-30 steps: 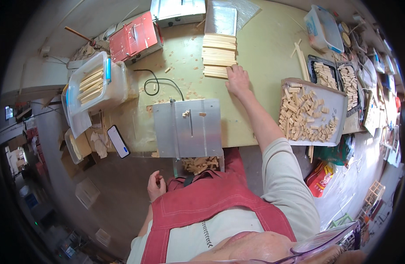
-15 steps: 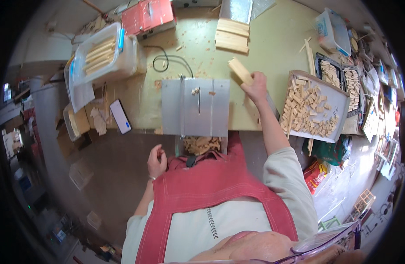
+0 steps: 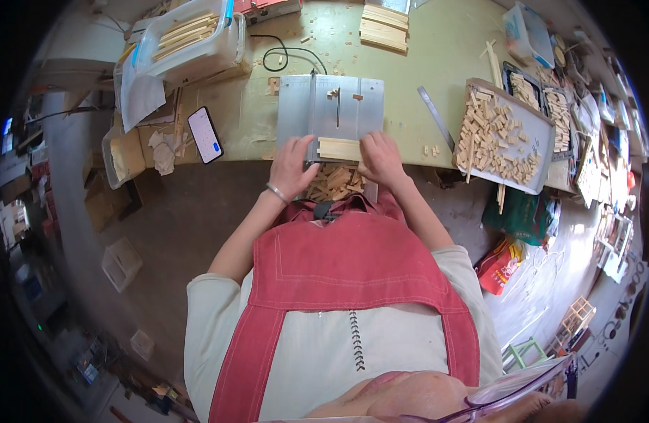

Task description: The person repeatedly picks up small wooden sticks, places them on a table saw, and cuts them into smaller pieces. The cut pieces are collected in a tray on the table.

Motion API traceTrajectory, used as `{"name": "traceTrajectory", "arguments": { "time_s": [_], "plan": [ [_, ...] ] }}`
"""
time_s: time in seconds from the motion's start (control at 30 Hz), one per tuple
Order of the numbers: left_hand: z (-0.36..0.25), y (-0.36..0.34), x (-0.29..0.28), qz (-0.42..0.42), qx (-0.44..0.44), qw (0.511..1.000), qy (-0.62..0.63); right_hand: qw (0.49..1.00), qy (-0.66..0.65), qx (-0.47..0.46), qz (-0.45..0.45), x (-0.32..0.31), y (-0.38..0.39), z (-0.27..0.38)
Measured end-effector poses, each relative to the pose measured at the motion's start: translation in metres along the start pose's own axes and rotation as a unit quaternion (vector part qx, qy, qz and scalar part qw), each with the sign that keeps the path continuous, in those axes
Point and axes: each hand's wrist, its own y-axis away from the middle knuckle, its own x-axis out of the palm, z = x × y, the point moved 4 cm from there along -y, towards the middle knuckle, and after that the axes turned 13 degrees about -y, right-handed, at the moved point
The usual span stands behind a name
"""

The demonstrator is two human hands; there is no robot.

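A short bundle of pale wooden strips (image 3: 339,149) lies crosswise over the front edge of a metal saw table (image 3: 363,113). The right end of the bundle is gripped by my right hand (image 3: 382,159), its fingers bent. My left hand (image 3: 293,165) is curled at the left end, against the metal guide rail (image 3: 312,106), its fingertips partly hidden. Farther back, a narrow slot (image 3: 338,109) runs through the plate, with small wood bits beside it. Below the front edge, a bin of wood offcuts (image 3: 335,182) shows between my forearms.
On the right stands a shallow tray (image 3: 543,166) of small wooden blocks, with a metal ruler (image 3: 435,115) beside it. More strips (image 3: 384,29) are stacked at the back. Leftward are a phone (image 3: 206,135), a clear plastic box (image 3: 151,63) of strips and a black cable (image 3: 285,49).
My right hand has brought the wooden strips from the table's right side to the saw table's front edge. My left hand has risen from my lap to their left end. The view has shifted.
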Motion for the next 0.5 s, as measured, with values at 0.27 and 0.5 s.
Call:
{"name": "traceTrajectory", "arguments": {
  "time_s": [0.27,0.5],
  "plan": [
    [0.014,-0.022,0.05,0.051,0.0,0.997,-0.056,0.985,-0.138,0.047,-0.088,0.013,0.005,0.002],
    [0.029,-0.017,0.056,0.059,-0.028,0.998,-0.018,0.896,-0.37,0.139,-0.203,0.056,0.017,0.01]
  ]
}}
